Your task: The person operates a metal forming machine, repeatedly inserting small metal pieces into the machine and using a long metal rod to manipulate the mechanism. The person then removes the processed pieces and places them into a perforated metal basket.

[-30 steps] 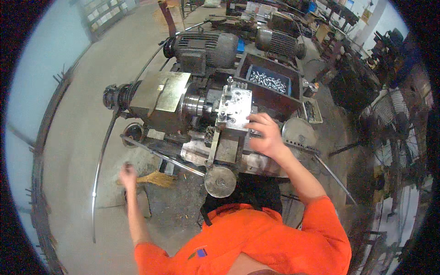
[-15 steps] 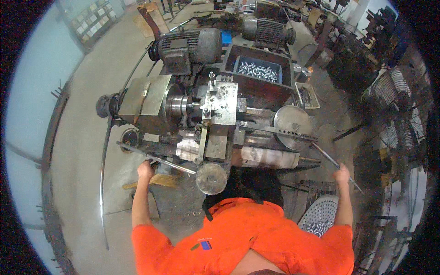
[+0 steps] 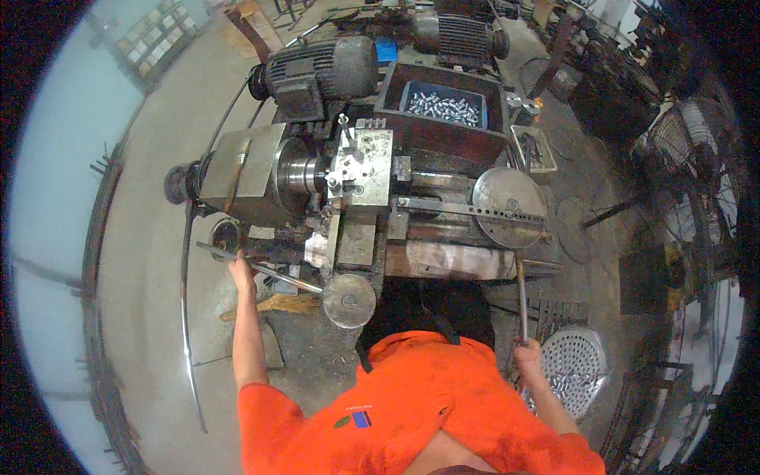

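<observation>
My left hand (image 3: 241,273) is closed round a steel lever (image 3: 294,281) that slants down to a round metal disc (image 3: 349,301) at the front of a small lathe. My right hand (image 3: 527,356) grips another lever (image 3: 522,299), which points back toward me from beneath a larger disc (image 3: 509,207) on the lathe's right. Between them stands the tool block (image 3: 366,168) on its slide, close against the chuck (image 3: 299,174). Any workpiece in the chuck is hidden by the block. A flat bar with holes (image 3: 467,209) runs from the slide across the larger disc.
Behind the lathe, a blue bin (image 3: 405,96) of small shiny metal parts sits inside a dark metal box (image 3: 467,147). An electric motor (image 3: 321,71) stands at the back left. A perforated basket (image 3: 584,360) with similar parts is beside my right arm. A fan (image 3: 685,178) stands at right.
My right hand has swung its lever from the far right inward and toward me. The tool block and slide have shifted left to the chuck. My left hand has moved slightly up and left.
</observation>
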`<state>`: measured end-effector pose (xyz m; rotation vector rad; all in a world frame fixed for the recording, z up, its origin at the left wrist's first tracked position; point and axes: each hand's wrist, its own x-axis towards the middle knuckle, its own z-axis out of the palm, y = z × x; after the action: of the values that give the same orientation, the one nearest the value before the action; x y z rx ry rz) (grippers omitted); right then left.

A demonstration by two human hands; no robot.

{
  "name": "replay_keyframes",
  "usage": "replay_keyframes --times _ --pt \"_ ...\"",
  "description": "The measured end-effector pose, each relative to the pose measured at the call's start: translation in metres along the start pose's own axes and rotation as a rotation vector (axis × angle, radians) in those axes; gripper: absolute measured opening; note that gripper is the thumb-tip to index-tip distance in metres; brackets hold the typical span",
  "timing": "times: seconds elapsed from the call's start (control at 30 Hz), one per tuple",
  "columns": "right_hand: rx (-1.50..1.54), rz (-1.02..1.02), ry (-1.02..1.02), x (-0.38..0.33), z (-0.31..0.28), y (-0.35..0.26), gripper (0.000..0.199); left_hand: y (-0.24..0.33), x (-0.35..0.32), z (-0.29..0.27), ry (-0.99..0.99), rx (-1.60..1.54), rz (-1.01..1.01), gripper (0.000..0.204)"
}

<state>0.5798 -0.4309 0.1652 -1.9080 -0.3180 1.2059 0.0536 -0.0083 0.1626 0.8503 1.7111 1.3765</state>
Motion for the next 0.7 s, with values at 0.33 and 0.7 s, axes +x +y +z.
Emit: replay_keyframes --times 0.33,0.7 --pt "0.050 -0.171 0.080 0.027 0.033 0.054 0.023 -0.002 0.012 -0.007 -0.073 0.078 0.038 0.026" --pt "-0.920 -0.334 0.457 0.042 -0.090 -0.046 0.033 0.010 -0.004 -0.014 -0.133 0.175 -0.009 0.033"
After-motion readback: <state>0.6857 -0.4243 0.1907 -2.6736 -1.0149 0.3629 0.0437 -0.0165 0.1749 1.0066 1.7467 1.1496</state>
